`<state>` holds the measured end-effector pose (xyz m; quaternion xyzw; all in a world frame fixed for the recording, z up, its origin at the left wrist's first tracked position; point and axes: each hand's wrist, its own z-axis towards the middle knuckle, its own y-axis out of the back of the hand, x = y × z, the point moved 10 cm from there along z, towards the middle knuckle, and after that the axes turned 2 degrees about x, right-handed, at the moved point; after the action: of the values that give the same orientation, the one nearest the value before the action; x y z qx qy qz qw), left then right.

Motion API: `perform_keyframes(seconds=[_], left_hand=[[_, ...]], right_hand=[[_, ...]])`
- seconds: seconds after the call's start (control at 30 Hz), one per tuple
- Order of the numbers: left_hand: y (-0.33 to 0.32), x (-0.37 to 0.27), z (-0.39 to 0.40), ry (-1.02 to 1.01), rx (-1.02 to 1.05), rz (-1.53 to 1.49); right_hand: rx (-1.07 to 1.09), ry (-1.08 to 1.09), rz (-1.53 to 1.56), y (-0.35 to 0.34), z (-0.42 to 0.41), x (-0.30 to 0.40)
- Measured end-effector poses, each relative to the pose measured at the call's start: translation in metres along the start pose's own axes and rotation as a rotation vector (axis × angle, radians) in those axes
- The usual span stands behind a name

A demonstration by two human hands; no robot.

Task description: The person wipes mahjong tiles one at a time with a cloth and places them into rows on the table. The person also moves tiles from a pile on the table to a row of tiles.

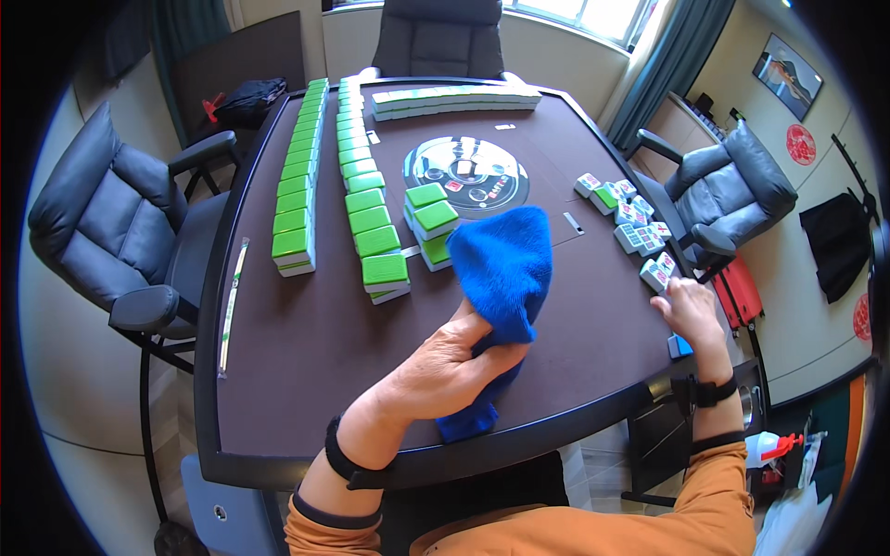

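Note:
A blue microfibre cloth (pixel 504 271) is bunched in my left hand (pixel 445 368), its lower end hanging towards the near rim of the mahjong table (pixel 313 368). My right hand (pixel 692 313) is at the right edge with curled fingers, close to a pair of face-up mahjong tiles (pixel 655 275). Whether it touches or holds one is hidden. Just below it lies a blue-backed tile (pixel 679 346). Further up that edge is a loose cluster of mahjong tiles (pixel 629 236), mostly face up. Beyond the cloth stand a few stacked green-backed tiles (pixel 427 215).
Two long rows of green-backed tiles (pixel 295 198) (pixel 368 219) run along the left, and another tile row (pixel 455 101) lies at the far side. A round control panel (pixel 466 174) sits mid-table. Wrapped sticks (pixel 233 306) lie near the left rim. Armchairs (pixel 146 215) surround the table.

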<state>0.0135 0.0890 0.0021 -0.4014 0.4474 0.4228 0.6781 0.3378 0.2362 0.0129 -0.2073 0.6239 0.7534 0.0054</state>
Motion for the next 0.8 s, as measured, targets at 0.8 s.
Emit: perform_keyframes(seconds=[0.8], left_hand=[[0.059,0.008,-0.006,-0.108,-0.4,-0.363]], right_hand=[[0.088,-0.303,0.208,-0.025,-0.061,-0.049]])
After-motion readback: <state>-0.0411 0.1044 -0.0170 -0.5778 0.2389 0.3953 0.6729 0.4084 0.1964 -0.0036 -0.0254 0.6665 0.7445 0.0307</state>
